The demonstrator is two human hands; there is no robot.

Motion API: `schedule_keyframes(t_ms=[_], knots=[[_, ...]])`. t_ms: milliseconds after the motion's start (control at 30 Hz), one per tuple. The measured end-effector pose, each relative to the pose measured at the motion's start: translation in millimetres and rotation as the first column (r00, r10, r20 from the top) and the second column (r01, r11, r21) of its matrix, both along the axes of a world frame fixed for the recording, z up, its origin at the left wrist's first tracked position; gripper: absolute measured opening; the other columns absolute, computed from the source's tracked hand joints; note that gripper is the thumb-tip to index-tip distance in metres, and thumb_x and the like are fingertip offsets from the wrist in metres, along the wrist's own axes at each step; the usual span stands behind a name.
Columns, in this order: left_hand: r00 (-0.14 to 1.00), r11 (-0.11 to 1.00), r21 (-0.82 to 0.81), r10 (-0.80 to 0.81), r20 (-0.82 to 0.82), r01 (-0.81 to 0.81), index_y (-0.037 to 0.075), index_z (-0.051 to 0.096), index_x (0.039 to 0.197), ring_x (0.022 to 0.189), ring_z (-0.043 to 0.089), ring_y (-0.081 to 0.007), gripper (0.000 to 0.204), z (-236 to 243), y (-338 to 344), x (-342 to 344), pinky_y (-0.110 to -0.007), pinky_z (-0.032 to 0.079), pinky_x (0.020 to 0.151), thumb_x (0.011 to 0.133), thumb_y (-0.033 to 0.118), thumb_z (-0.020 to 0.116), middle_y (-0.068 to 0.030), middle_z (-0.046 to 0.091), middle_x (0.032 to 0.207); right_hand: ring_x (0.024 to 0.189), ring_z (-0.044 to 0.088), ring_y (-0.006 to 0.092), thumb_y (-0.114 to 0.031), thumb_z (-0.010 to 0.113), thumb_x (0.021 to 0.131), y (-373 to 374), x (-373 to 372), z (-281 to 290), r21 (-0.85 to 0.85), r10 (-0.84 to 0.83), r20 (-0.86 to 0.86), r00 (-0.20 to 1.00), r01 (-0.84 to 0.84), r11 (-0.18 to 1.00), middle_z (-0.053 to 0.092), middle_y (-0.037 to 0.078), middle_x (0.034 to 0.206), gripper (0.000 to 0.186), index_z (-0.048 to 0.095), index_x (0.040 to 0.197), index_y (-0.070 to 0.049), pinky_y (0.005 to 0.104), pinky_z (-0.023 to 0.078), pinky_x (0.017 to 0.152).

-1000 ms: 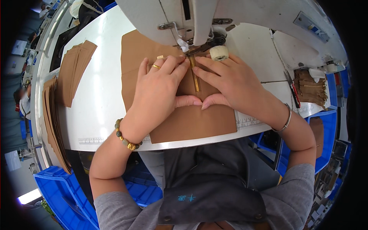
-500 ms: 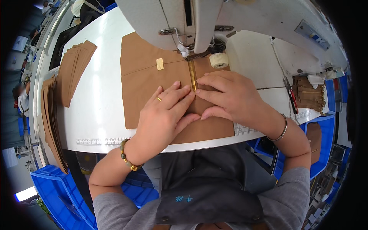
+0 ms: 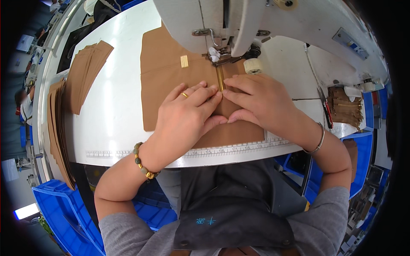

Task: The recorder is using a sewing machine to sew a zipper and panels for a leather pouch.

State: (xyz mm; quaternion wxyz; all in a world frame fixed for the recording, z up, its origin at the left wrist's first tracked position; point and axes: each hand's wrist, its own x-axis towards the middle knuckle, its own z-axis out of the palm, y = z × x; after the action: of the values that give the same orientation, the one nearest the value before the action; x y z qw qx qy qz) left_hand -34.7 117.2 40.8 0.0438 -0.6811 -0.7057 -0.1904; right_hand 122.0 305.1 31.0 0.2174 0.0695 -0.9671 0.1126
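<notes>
Table edges: the table (image 3: 115, 123) is curving round in front of you, its ruler strip (image 3: 239, 150) following the front edge; your cloth (image 3: 164, 96) is lying just behind that strip and reaching back under the machine (image 3: 188, 21).
Room: a wide band of white tabletop is separating the cloth's left edge from the fanned pieces (image 3: 88, 74); to the right, tabletop is showing between your right wrist and the red-and-black tool (image 3: 328, 112).
Count: you are working with two hands, one cloth, one zipper (image 3: 220, 77) and one tag (image 3: 184, 62); two stacks are lying leftward, the fanned pieces and the edge stack (image 3: 57, 132), while one bundle (image 3: 345, 106) is sitting near the right edge.
Grip: your left hand (image 3: 185, 113) and right hand (image 3: 261, 102) are pressing the cloth with spread fingers, grasping nothing, thumbs almost meeting.
Cloth: it is lying flat, plain brown, a seam crossing its left half; the gold zipper is running from the machine's foot toward your fingertips.
</notes>
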Motion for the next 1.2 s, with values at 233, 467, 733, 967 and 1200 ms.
schedule_keyframes(t_ms=[233, 467, 733, 967, 1200], knots=[[0.999, 1.000, -0.010, 0.029, -0.041, -0.030, 0.009, 0.076, 0.127, 0.129, 0.066, -0.0261, 0.050, -3, 16, -16, -0.050, 0.050, 0.110, 0.087, 0.038, 0.079, -0.0059, 0.073, 0.129, 0.103, 0.067, 0.0258, -0.038, 0.085, 0.076, 12, -13, -1, -0.001, -0.071, 0.070, 0.995, 0.071, 0.997, 0.071, 0.005, 0.111, 0.049, 0.075, 0.113, -0.008, 0.0385, 0.053, 0.093], [0.996, 0.996, 0.058, 0.075, -0.046, -0.072, 0.008, 0.076, 0.128, 0.129, 0.066, -0.0263, 0.050, -9, 22, -21, -0.050, 0.051, 0.109, 0.089, 0.040, 0.078, -0.0065, 0.073, 0.129, 0.099, 0.067, 0.0250, -0.039, 0.083, 0.080, 10, -15, -5, 0.134, -0.101, -0.034, 0.994, 0.105, 0.985, 0.071, 0.005, 0.105, 0.050, 0.074, 0.119, -0.009, 0.0386, 0.052, 0.096], [0.996, 0.995, 0.082, 0.057, -0.073, -0.051, 0.006, 0.076, 0.126, 0.126, 0.068, -0.0276, 0.050, -10, 16, -16, -0.044, 0.054, 0.106, 0.087, 0.038, 0.079, -0.0077, 0.073, 0.131, 0.104, 0.068, 0.0268, -0.039, 0.082, 0.081, 7, -11, -7, 0.106, -0.104, 0.020, 0.994, 0.101, 0.989, 0.071, 0.007, 0.109, 0.056, 0.072, 0.128, -0.010, 0.0418, 0.051, 0.105], [0.996, 0.995, 0.081, 0.061, -0.070, -0.055, 0.006, 0.076, 0.125, 0.124, 0.069, -0.0270, 0.050, -10, 19, -20, -0.045, 0.054, 0.106, 0.087, 0.038, 0.080, -0.0077, 0.073, 0.131, 0.110, 0.067, 0.0292, -0.037, 0.083, 0.080, 10, -12, -9, 0.103, -0.103, -0.003, 0.995, 0.103, 0.989, 0.072, 0.009, 0.117, 0.057, 0.072, 0.129, -0.009, 0.0426, 0.051, 0.108], [0.994, 0.995, 0.079, 0.070, -0.089, -0.063, 0.008, 0.076, 0.127, 0.126, 0.068, -0.0263, 0.049, -11, 20, -21, -0.046, 0.054, 0.106, 0.089, 0.039, 0.078, -0.0063, 0.072, 0.133, 0.109, 0.065, 0.0314, -0.037, 0.083, 0.083, 12, -13, -6, 0.001, -0.103, 0.001, 0.995, 0.103, 0.995, 0.071, 0.011, 0.117, 0.055, 0.073, 0.130, -0.010, 0.0403, 0.051, 0.105]])
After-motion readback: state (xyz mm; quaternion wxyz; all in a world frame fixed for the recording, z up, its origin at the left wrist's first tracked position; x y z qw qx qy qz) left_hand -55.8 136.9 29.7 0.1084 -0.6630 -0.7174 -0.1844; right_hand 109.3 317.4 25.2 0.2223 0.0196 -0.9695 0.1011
